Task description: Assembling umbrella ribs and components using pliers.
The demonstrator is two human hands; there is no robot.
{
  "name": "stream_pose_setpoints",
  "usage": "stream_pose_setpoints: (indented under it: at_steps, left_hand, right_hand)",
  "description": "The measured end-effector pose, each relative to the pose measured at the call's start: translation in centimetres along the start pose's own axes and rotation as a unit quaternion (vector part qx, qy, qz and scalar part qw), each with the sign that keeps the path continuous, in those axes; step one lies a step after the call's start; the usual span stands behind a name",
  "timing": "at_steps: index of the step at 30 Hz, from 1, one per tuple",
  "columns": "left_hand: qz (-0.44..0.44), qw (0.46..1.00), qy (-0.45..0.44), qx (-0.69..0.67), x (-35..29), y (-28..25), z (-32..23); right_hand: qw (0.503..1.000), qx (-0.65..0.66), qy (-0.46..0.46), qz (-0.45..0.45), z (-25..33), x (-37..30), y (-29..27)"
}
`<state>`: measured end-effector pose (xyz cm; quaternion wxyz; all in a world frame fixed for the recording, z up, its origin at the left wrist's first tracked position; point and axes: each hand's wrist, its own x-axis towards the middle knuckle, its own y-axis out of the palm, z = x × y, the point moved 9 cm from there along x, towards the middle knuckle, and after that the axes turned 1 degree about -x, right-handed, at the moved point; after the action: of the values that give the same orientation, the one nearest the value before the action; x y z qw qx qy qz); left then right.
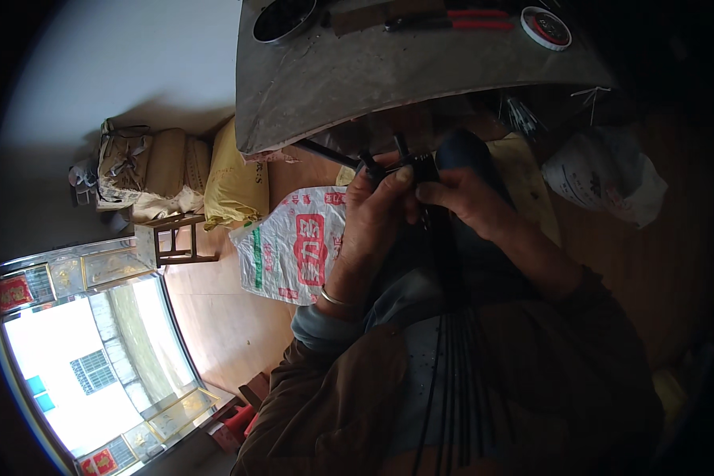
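Note:
Above my lap, just below the table's near edge, both hands work close together. My left hand [377, 205] is closed round a dark, stubby rod-shaped piece [369, 165], thumb pointing towards the other hand. My right hand [470, 200] pinches a black part [425, 169] beside it, with thumb and fingers bent. The dark colour hides where one piece ends and the other starts, so their exact kind cannot be told. Several long thin black strips [456, 381] run down over my lap and front.
On the grey table [333, 95] lie red-handled pliers [476, 20], a round dish of dark bits [274, 28] and a white-rimmed round tin [546, 28]. A printed white sack [293, 246] is on the floor at left, a whitish plastic bag [607, 174] at right. Stuffed sacks [234, 178] stand by the wall.

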<state>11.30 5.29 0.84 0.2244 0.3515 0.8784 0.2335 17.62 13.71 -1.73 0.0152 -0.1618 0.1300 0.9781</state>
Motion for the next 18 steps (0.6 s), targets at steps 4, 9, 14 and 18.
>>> stream_pose_setpoints:
  at_steps: [4,9,14,18]
  left_hand:
    - [-0.049,0.992,0.04,0.108,-0.2,-0.3,-0.3]
    - [-0.048,0.994,0.038,0.092,0.2,-1.1,-0.1]
    - [-0.009,0.999,0.003,-0.033,0.5,-1.6,1.0]
    - [-0.012,0.999,-0.011,-0.048,0.2,-1.5,1.0]
  right_hand:
    - [0.999,0.008,-0.022,-0.022,0.1,0.1,0.0]
    - [0.997,0.002,-0.061,-0.038,0.5,0.2,0.0]
    - [0.993,-0.063,-0.055,-0.083,0.9,0.3,-0.9]
    - [0.992,-0.077,-0.061,-0.076,1.3,0.0,-0.6]
